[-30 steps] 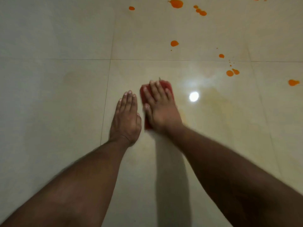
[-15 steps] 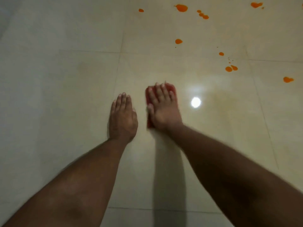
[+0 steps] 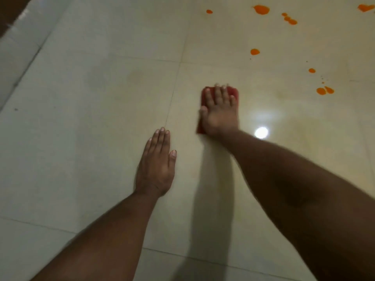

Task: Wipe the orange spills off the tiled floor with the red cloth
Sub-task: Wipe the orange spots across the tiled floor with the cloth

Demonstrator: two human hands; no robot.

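Note:
My right hand (image 3: 220, 112) lies flat, fingers spread, pressing the folded red cloth (image 3: 235, 93) onto the cream tiled floor (image 3: 101, 98); only the cloth's edges show around the hand. My left hand (image 3: 157, 165) rests palm down on the floor, nearer to me and to the left, holding nothing. Several orange spills lie beyond and right of the cloth: a pair of drops (image 3: 325, 90), a small drop (image 3: 311, 70), a drop (image 3: 254, 51), a big blot (image 3: 261, 9), a string of drops (image 3: 290, 19), one at the right edge (image 3: 367, 8) and a small one (image 3: 209, 11).
A pale raised ledge or skirting (image 3: 18, 43) runs along the far left, with a dark corner (image 3: 10, 9) above it. A bright lamp reflection (image 3: 261, 132) shines on the tile beside my right wrist. Faint yellowish smears mark the tile right of it.
My right hand has pushed the red cloth forward, away from me and toward the spills. My left hand stays flat on the floor and now lies well behind the right one.

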